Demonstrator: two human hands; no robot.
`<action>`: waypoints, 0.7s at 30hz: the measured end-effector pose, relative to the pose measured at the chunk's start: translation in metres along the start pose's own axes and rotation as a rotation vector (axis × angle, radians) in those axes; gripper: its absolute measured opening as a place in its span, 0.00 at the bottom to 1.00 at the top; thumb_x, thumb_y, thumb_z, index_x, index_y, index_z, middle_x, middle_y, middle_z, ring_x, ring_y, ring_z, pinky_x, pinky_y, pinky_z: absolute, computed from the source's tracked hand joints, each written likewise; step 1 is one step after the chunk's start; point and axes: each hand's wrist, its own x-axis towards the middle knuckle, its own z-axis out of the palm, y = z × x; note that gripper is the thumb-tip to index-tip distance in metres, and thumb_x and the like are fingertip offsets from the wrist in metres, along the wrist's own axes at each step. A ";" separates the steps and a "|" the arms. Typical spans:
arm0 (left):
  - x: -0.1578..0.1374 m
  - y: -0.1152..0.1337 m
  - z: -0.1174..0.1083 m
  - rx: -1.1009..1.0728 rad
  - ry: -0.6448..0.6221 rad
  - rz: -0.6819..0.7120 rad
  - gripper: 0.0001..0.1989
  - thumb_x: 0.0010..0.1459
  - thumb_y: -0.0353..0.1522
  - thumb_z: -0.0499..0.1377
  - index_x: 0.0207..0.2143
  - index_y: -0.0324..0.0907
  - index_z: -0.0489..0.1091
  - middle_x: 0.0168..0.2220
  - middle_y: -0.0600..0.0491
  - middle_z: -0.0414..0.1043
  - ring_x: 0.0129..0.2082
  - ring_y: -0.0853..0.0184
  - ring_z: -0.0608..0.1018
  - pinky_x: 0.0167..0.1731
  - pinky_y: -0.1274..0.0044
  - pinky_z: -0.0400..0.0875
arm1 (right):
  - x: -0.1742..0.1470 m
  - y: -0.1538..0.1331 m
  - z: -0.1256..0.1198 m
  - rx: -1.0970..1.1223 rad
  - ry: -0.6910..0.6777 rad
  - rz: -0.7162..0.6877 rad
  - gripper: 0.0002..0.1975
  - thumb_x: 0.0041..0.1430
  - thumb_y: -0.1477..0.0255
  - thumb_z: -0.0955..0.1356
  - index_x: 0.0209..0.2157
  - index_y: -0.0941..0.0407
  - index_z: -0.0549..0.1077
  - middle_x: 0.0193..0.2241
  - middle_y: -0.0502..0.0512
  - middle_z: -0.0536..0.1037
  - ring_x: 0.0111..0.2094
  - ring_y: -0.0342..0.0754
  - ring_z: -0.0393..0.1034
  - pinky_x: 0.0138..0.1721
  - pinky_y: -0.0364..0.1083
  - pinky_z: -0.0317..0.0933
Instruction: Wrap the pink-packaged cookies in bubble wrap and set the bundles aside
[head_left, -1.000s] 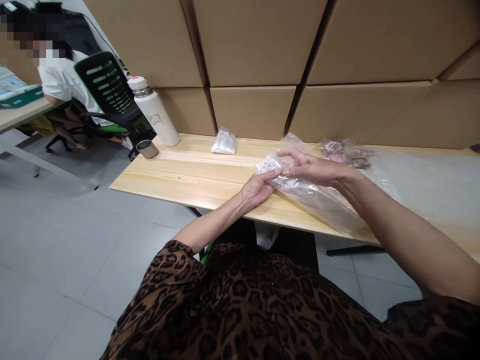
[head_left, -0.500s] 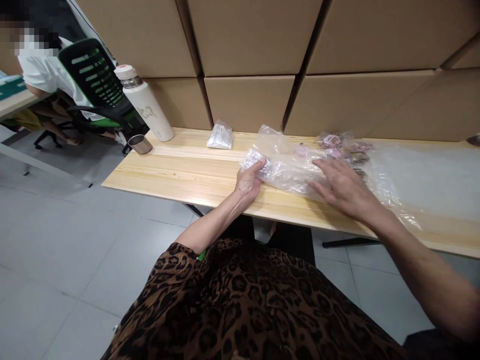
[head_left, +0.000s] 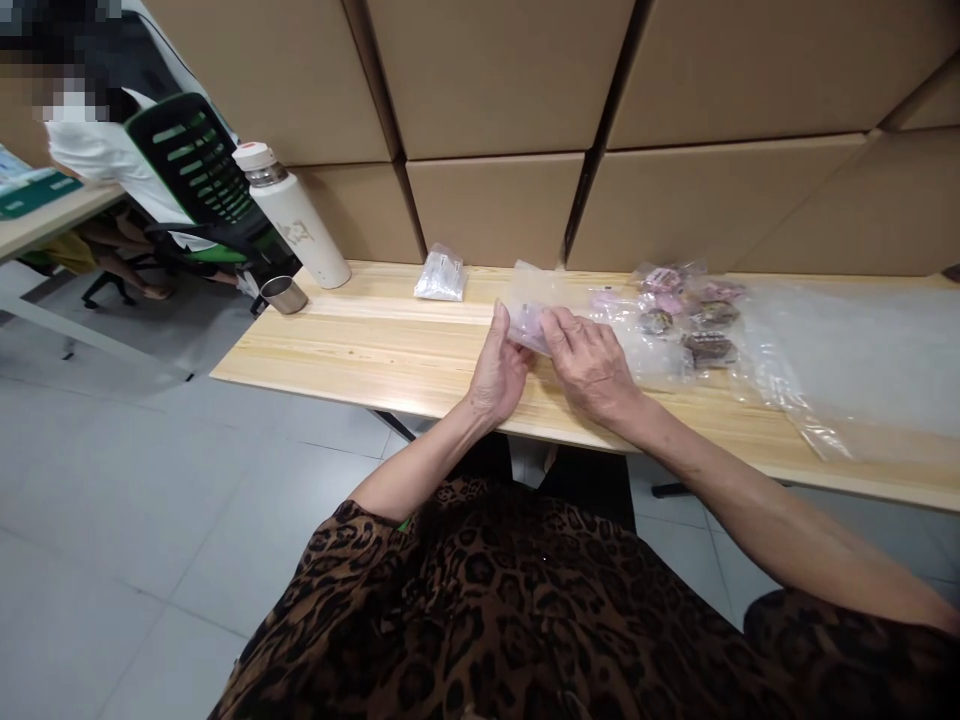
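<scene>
My left hand (head_left: pixel 499 372) grips the left end of a clear plastic bag (head_left: pixel 529 322), thumb up along its edge and fingers underneath. Something pale purple shows through the plastic, too blurred to name. From the other side my right hand (head_left: pixel 596 365) closes on the same bag, its curled fingers and thumb at the top face. Just beyond the right hand lie several small wrapped packets, among them a pink packet (head_left: pixel 663 280) and a dark brown packet (head_left: pixel 709 347). Loose clear film lies by the right hand.
On the wooden table (head_left: pixel 360 350) a white thermos (head_left: pixel 304 228), a metal cup (head_left: pixel 284 295) and a silvery packet (head_left: pixel 440 276) stand to the left. A large plastic sheet (head_left: pixel 862 360) covers the right. Stacked cardboard boxes (head_left: pixel 495 210) wall the back; a seated person (head_left: pixel 112 150) is far left.
My right hand has moved left from over the packets to the bag and closed on it. The bag is now gathered between both hands, uncovering more of the packets.
</scene>
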 end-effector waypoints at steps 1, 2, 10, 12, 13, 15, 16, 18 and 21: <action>-0.001 0.000 -0.002 0.020 -0.015 0.006 0.14 0.71 0.44 0.61 0.46 0.44 0.80 0.56 0.50 0.82 0.71 0.59 0.72 0.68 0.68 0.67 | 0.001 0.002 -0.007 0.022 -0.005 -0.001 0.30 0.73 0.74 0.56 0.73 0.61 0.64 0.68 0.74 0.72 0.63 0.70 0.71 0.61 0.70 0.64; -0.002 -0.001 -0.004 0.034 -0.026 0.007 0.13 0.71 0.43 0.62 0.46 0.45 0.79 0.57 0.51 0.82 0.71 0.60 0.72 0.67 0.68 0.66 | 0.002 0.003 -0.015 0.054 -0.014 -0.004 0.29 0.74 0.73 0.57 0.72 0.60 0.65 0.67 0.74 0.73 0.62 0.69 0.71 0.61 0.70 0.65; -0.002 -0.005 -0.003 0.046 -0.246 0.003 0.09 0.59 0.29 0.69 0.43 0.45 0.79 0.50 0.50 0.85 0.70 0.55 0.72 0.67 0.69 0.67 | 0.022 0.012 -0.076 0.677 -0.289 0.040 0.20 0.68 0.54 0.69 0.53 0.49 0.81 0.45 0.57 0.84 0.50 0.61 0.77 0.56 0.62 0.72; -0.003 -0.006 -0.002 0.060 -0.279 0.024 0.12 0.57 0.29 0.72 0.43 0.45 0.80 0.48 0.51 0.85 0.69 0.53 0.73 0.67 0.67 0.67 | 0.029 0.017 -0.079 0.836 -0.351 0.112 0.21 0.61 0.49 0.74 0.46 0.49 0.83 0.42 0.56 0.84 0.48 0.60 0.77 0.55 0.59 0.72; -0.003 -0.007 -0.001 0.066 -0.271 0.037 0.12 0.56 0.29 0.72 0.43 0.45 0.80 0.46 0.51 0.86 0.69 0.53 0.73 0.67 0.66 0.67 | 0.031 0.020 -0.079 0.904 -0.377 0.159 0.22 0.58 0.48 0.76 0.43 0.50 0.83 0.41 0.56 0.84 0.47 0.59 0.77 0.53 0.58 0.72; -0.002 -0.010 0.000 0.062 -0.237 0.062 0.13 0.54 0.30 0.74 0.43 0.45 0.80 0.43 0.53 0.86 0.67 0.54 0.75 0.67 0.66 0.67 | 0.034 0.026 -0.077 1.006 -0.415 0.244 0.25 0.53 0.46 0.78 0.41 0.51 0.83 0.39 0.56 0.84 0.43 0.56 0.77 0.48 0.55 0.73; -0.001 -0.012 0.001 0.054 -0.224 0.073 0.13 0.54 0.30 0.74 0.43 0.45 0.81 0.42 0.53 0.85 0.66 0.53 0.76 0.67 0.66 0.67 | 0.035 0.028 -0.074 1.038 -0.424 0.281 0.25 0.51 0.46 0.79 0.41 0.51 0.83 0.38 0.56 0.83 0.41 0.55 0.77 0.46 0.54 0.73; 0.000 -0.014 0.004 0.041 -0.198 0.074 0.14 0.53 0.31 0.75 0.42 0.45 0.81 0.42 0.52 0.85 0.65 0.52 0.77 0.67 0.65 0.68 | 0.034 0.030 -0.069 1.067 -0.413 0.347 0.26 0.49 0.46 0.80 0.40 0.51 0.82 0.36 0.55 0.83 0.38 0.54 0.76 0.42 0.53 0.72; 0.001 -0.014 0.011 0.039 -0.103 0.055 0.10 0.56 0.29 0.73 0.40 0.44 0.80 0.43 0.52 0.85 0.65 0.51 0.78 0.65 0.64 0.71 | 0.032 0.032 -0.062 1.055 -0.371 0.399 0.25 0.49 0.46 0.80 0.37 0.51 0.80 0.33 0.53 0.81 0.36 0.53 0.75 0.40 0.53 0.71</action>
